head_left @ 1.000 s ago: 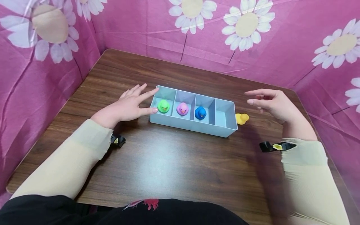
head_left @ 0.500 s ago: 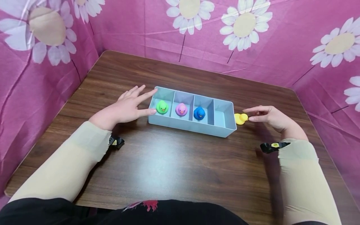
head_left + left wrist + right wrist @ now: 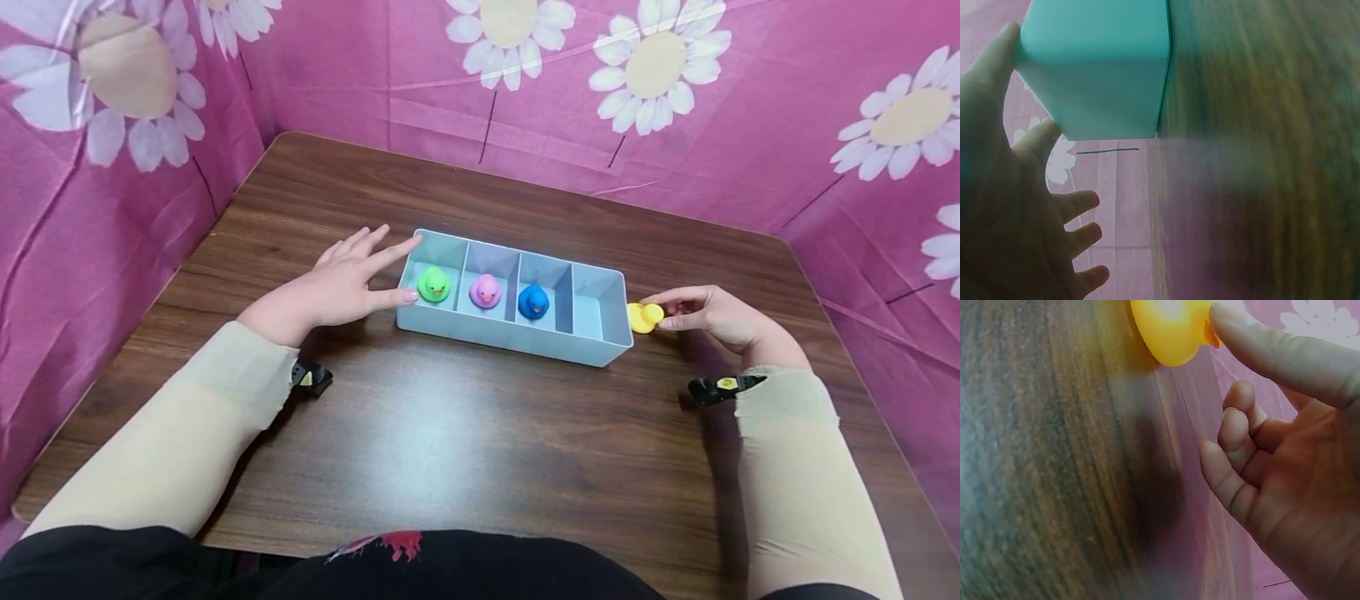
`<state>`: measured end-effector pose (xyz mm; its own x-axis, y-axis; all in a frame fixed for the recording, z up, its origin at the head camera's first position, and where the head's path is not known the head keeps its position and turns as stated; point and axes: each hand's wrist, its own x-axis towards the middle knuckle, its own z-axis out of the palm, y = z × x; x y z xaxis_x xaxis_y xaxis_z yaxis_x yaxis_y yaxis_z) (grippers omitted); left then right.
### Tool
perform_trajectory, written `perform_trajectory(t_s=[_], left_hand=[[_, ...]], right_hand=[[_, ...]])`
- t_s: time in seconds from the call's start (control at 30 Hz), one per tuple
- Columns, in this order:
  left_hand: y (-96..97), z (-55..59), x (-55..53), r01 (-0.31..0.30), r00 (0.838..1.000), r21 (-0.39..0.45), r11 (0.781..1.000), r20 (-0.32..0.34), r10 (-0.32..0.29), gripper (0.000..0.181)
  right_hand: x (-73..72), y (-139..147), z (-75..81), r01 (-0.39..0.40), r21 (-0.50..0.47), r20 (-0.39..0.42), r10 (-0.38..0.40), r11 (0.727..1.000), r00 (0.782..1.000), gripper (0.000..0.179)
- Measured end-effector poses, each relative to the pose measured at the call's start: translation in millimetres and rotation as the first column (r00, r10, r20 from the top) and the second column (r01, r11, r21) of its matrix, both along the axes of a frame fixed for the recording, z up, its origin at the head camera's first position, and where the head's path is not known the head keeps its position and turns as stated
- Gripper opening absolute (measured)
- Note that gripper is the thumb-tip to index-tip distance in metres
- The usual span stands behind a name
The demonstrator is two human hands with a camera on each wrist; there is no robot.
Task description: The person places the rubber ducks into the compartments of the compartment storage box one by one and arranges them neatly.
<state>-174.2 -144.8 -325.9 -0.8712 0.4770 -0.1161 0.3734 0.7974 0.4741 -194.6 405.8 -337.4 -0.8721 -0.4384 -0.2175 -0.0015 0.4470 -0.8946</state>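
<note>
My left hand [image 3: 322, 287] is spread at the left end of a pale blue box [image 3: 517, 335], its thumb and forefinger at the rim. The left wrist view shows the straight fingers against the outside of the box [image 3: 1097, 94]. Past the box's right end sits a yellow rubber duck [image 3: 642, 317]. My right hand [image 3: 723, 321] pinches this duck's head between thumb and forefinger. Close up in the right wrist view, the thumb lies by the beak of the yellow duck [image 3: 1169, 331], and the other fingers of the hand [image 3: 1291, 462] are loosely curled.
Dividers split the box into several compartments. A green duck [image 3: 434, 285], a pink duck [image 3: 486, 291] and a blue duck [image 3: 533, 302] sit in separate ones, and the rightmost holds nothing. A pink flowered cloth [image 3: 435, 108] hangs around the wooden table [image 3: 360, 467].
My right hand has come down and left from above the table to the yellow duck, and its thumb and forefinger have closed on it. My left hand stays at the box.
</note>
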Motion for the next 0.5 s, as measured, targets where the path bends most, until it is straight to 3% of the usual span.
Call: perform_trajectory(t_s=[0.5], left_hand=[[0.5, 1.9, 1.2, -0.007, 1.000, -0.003, 1.000, 0.004, 0.007, 0.080]], right_hand=[[1.1, -8.1, 10.9, 0.100, 0.063, -0.103, -0.093, 0.993, 0.990, 0.031]])
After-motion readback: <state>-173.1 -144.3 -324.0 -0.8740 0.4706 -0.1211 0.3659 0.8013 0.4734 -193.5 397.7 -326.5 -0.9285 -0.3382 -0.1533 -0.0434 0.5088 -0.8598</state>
